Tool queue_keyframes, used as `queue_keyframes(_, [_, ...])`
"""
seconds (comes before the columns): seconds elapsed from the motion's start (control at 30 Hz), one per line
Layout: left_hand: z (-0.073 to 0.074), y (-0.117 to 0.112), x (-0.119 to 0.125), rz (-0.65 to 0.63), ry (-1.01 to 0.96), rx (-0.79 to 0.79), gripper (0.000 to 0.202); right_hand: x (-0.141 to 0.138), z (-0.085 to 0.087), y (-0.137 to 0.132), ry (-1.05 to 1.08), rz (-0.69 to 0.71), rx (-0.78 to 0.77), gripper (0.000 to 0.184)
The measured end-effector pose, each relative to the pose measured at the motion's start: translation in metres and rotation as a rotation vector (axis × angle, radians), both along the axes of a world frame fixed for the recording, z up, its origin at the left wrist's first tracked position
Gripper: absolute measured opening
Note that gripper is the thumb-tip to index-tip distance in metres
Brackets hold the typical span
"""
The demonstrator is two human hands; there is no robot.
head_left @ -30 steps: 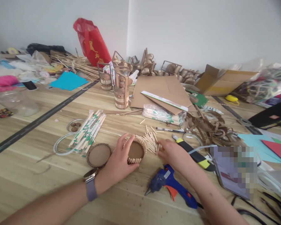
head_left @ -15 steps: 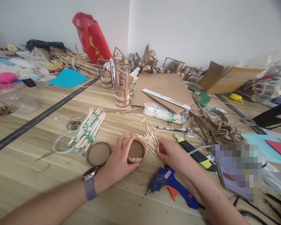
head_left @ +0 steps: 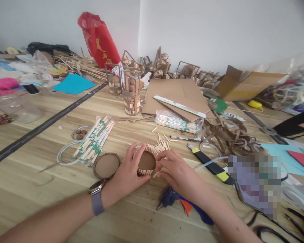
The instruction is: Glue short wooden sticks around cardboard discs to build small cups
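Observation:
A small round cardboard basket [head_left: 146, 162], its wall made of short wooden sticks, sits on the wooden table [head_left: 40, 189]. My left hand [head_left: 128, 173] is curled around its left side and grips it. My right hand [head_left: 176, 172] presses against the basket's right rim, fingers pinched on a short wooden stick [head_left: 155, 174]. A pile of cut sticks [head_left: 162, 146] lies just behind the right hand. A second cardboard disc with a scalloped edge [head_left: 106, 165] lies flat to the left of the basket.
A blue and orange glue gun [head_left: 178, 203] lies under my right wrist. A yellow-black utility knife [head_left: 207, 164] is to the right. Wrapped chopsticks [head_left: 96, 140], cardboard sheets [head_left: 177, 96], finished stick baskets [head_left: 131, 101] and paper scraps fill the far table.
My right hand has moved left from the stick pile to the basket's right rim, with a stick in its fingers. The left hand has kept its hold on the basket.

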State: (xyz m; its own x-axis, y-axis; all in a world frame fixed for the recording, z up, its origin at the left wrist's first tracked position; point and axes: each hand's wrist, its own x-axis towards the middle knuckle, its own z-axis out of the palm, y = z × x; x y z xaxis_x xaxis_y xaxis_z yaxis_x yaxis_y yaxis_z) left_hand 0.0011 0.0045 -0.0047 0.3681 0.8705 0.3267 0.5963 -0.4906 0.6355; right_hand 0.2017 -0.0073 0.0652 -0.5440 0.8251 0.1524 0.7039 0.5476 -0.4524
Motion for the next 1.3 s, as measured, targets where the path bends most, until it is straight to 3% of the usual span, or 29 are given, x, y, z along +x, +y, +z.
queue_keyframes(0.3, [-0.001, 0.0, 0.0, 0.005, -0.014, -0.004, 0.097, -0.002, -0.023, 0.004, -0.06, 0.014, 0.192, 0.014])
queue_keyframes(0.6, [-0.001, 0.001, 0.0, -0.019, -0.002, -0.001, 0.097, -0.004, -0.03, 0.005, -0.107, 0.027, 0.31, 0.01])
queue_keyframes(1.0, [-0.001, 0.001, 0.0, -0.023, -0.005, 0.003, 0.096, -0.005, -0.033, 0.006, -0.15, 0.053, 0.355, 0.01])
queue_keyframes(1.3, [-0.001, 0.002, 0.0, -0.039, 0.021, 0.034, 0.099, -0.004, -0.037, 0.006, -0.246, 0.085, 0.532, 0.008])
